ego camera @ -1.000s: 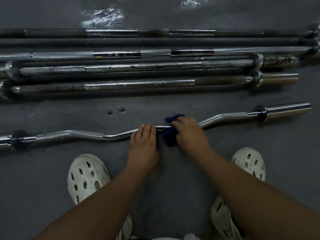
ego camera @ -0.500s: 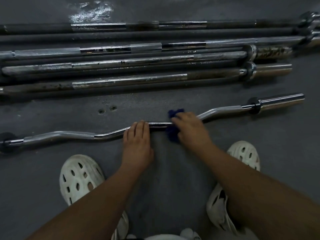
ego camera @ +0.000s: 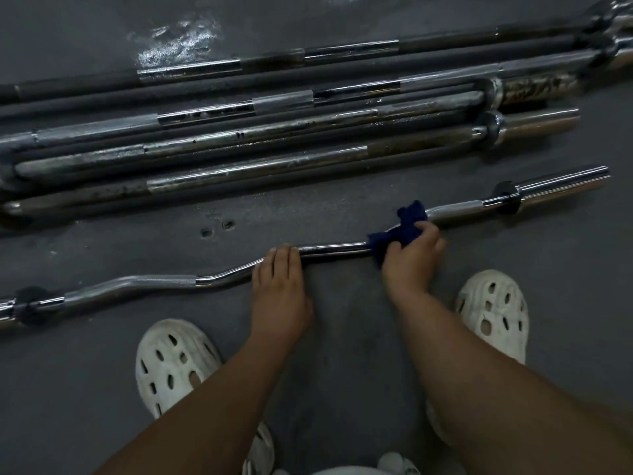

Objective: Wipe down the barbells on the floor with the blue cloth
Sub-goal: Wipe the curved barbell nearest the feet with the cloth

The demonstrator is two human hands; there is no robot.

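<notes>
Curl bar [ego camera: 329, 250] is lying flat on the grey floor [ego camera: 342, 354], just in front of the person's feet. Long axis is running left to right across the view and is slightly skewed, so the right end is sitting farther from the person than the left. Right sleeve [ego camera: 565, 186] is pointing up-right, with its dark collar [ego camera: 507, 197] just inboard. Left collar [ego camera: 30, 303] is showing near the left edge, and the sleeve beyond it is running out of frame.

Blue cloth [ego camera: 404, 231] is bunching around the shaft on the angled section right of centre. Right hand [ego camera: 411, 258] is gripping it, fingers and thumb curling over the cloth and the bar. Left hand [ego camera: 279, 293] is resting palm down on the shaft, fingers straight and pressed together, tips lying across the bar. A bare chrome stretch is showing between the two hands.

Straight barbells [ego camera: 257, 166] are lying side by side beyond the curl bar, well apart from it. They are all running parallel with the same skew, sleeves pointing up-right. Several are showing dark spotting on the chrome.

Glossy patch [ego camera: 178, 46] is reflecting light on the floor beyond the far bar. White perforated shoes are flanking the arms, the left shoe [ego camera: 171, 365] and the right shoe [ego camera: 493, 313].
</notes>
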